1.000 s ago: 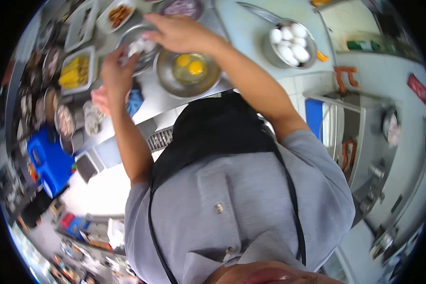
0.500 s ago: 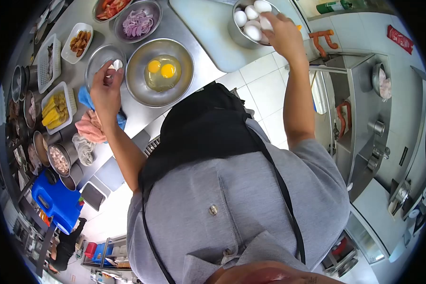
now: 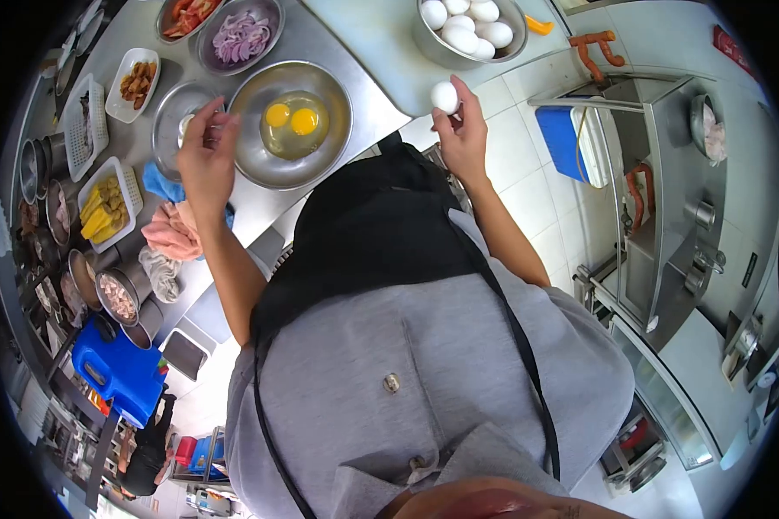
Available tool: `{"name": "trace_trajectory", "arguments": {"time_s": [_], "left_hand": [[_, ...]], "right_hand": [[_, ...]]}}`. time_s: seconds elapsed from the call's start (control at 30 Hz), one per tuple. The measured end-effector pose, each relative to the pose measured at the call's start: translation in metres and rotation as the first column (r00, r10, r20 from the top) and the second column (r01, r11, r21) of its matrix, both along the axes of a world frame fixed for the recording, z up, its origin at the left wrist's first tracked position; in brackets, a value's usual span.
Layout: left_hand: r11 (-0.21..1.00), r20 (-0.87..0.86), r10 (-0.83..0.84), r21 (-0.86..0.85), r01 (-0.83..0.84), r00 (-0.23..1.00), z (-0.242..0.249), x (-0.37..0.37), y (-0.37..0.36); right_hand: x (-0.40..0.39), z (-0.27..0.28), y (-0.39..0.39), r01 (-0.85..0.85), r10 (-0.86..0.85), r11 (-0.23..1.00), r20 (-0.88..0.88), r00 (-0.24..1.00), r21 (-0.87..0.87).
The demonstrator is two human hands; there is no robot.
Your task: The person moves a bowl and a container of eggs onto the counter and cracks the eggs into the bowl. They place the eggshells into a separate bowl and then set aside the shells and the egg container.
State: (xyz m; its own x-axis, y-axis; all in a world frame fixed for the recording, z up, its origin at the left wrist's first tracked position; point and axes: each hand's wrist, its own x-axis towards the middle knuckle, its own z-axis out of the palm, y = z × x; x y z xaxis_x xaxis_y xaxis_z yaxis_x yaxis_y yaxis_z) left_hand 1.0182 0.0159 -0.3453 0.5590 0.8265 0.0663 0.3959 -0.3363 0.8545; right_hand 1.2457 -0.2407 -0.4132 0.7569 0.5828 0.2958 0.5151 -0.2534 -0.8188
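Note:
My right hand [image 3: 464, 130] holds a white egg [image 3: 445, 98] between thumb and fingers, beside the corner of a pale cutting board [image 3: 368, 48]. Several white eggs [image 3: 460, 38] lie in a metal pot [image 3: 424, 43] on that board. My left hand [image 3: 208, 156] is over the right side of a small metal bowl [image 3: 166, 130], its fingers apart and holding nothing. White eggshell [image 3: 184, 130] shows in that bowl beside my fingers. Two yolks in clear egg white [image 3: 303, 122] lie in the large metal bowl [image 3: 337, 95], just right of my left hand.
Bowls of sliced purple onion [image 3: 242, 36] and cut tomato [image 3: 190, 16] stand at the back. On the left are a white dish of browned pieces [image 3: 137, 85], a basket of yellow food [image 3: 106, 208] and cloths [image 3: 171, 232]. Another person [image 3: 150, 450] is at the lower left.
My right hand has moved from the egg pot down and left, with an egg taken out. The fingers of my left hand have let go of the shell and risen slightly.

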Motion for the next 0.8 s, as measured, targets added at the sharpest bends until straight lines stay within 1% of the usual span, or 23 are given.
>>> {"name": "trace_trajectory", "arguments": {"time_s": [0.03,0.07,0.1,0.13,0.2,0.23,0.27,0.33,0.37,0.4,0.47,0.5,0.53,0.6,0.63,0.67,0.7,0.73,0.8], "left_hand": [[0.999,0.037,-0.036,-0.014,0.037,0.999,0.000,0.006,-0.003],[0.997,0.073,-0.069,-0.029,0.071,0.995,0.001,0.011,-0.007],[0.993,0.092,-0.110,-0.034,0.114,0.990,0.003,0.017,-0.015],[0.982,0.108,-0.183,-0.034,0.188,0.977,0.005,0.024,-0.021],[0.943,0.121,-0.324,-0.035,0.330,0.938,0.013,0.036,-0.038],[0.916,0.118,-0.393,-0.037,0.400,0.912,0.019,0.041,-0.045],[0.924,0.111,-0.375,-0.034,0.380,0.921,0.024,0.044,-0.050],[0.870,0.118,-0.493,0.098,0.484,0.862,0.030,0.047,-0.055],[0.887,0.130,-0.462,0.081,0.455,0.877,0.028,0.045,-0.055],[0.893,0.128,-0.449,0.081,0.442,0.884,0.025,0.040,-0.053],[0.914,0.206,-0.375,-0.082,0.398,0.904,0.020,0.031,-0.048],[0.919,0.235,-0.336,-0.128,0.372,0.912,0.019,0.027,-0.048],[0.925,0.235,-0.322,-0.129,0.358,0.917,0.014,0.025,-0.049],[0.947,0.385,-0.100,-0.245,0.206,0.918,0.000,0.021,-0.051],[0.950,0.385,-0.086,-0.245,0.192,0.919,-0.001,0.019,-0.054],[0.941,0.403,-0.022,-0.301,0.155,0.915,-0.001,0.018,-0.057],[0.925,0.415,0.042,-0.360,0.122,0.909,-0.001,0.017,-0.059],[0.925,0.414,0.051,-0.363,0.113,0.909,-0.003,0.014,-0.059],[0.932,0.321,0.059,-0.356,0.063,0.945,-0.008,0.010,-0.056]], "right_hand": [[0.000,0.008,0.006,-0.031,0.117,0.981,-0.460,0.880,0.190],[-0.001,0.022,0.014,0.025,0.292,0.931,-0.782,0.551,0.365],[-0.003,0.037,0.024,0.047,0.375,0.909,-0.863,0.339,0.414],[-0.004,0.043,0.035,0.039,0.387,0.906,-0.861,0.331,0.422],[-0.008,0.049,0.055,-0.186,0.495,0.859,-0.866,0.073,0.476],[-0.016,0.059,0.066,-0.298,0.433,0.878,-0.885,0.168,0.373],[-0.023,0.063,0.076,-0.314,0.442,0.870,-0.884,0.154,0.380],[-0.034,0.067,0.092,-0.481,0.462,0.828,-0.838,0.291,0.289],[-0.040,0.066,0.099,-0.493,0.469,0.819,-0.837,0.282,0.293],[-0.045,0.065,0.107,-0.496,0.466,0.831,-0.801,0.375,0.251],[-0.051,0.061,0.121,-0.484,0.452,0.858,-0.700,0.553,0.172],[-0.051,0.055,0.126,-0.519,0.470,0.842,-0.668,0.577,0.145],[-0.054,0.057,0.128,-0.531,0.478,0.835,-0.669,0.569,0.145],[-0.059,0.063,0.133,-0.584,0.499,0.805,-0.649,0.574,0.102],[-0.061,0.060,0.137,-0.616,0.546,0.776,-0.631,0.551,0.133],[-0.061,0.059,0.139,-0.628,0.554,0.767,-0.630,0.544,0.133],[-0.061,0.058,0.141,-0.656,0.577,0.753,-0.538,0.614,0.058],[-0.062,0.060,0.143,-0.671,0.597,0.741,-0.439,0.672,-0.019],[-0.063,0.060,0.147,-0.700,0.630,0.714,-0.410,0.660,-0.030]]}}
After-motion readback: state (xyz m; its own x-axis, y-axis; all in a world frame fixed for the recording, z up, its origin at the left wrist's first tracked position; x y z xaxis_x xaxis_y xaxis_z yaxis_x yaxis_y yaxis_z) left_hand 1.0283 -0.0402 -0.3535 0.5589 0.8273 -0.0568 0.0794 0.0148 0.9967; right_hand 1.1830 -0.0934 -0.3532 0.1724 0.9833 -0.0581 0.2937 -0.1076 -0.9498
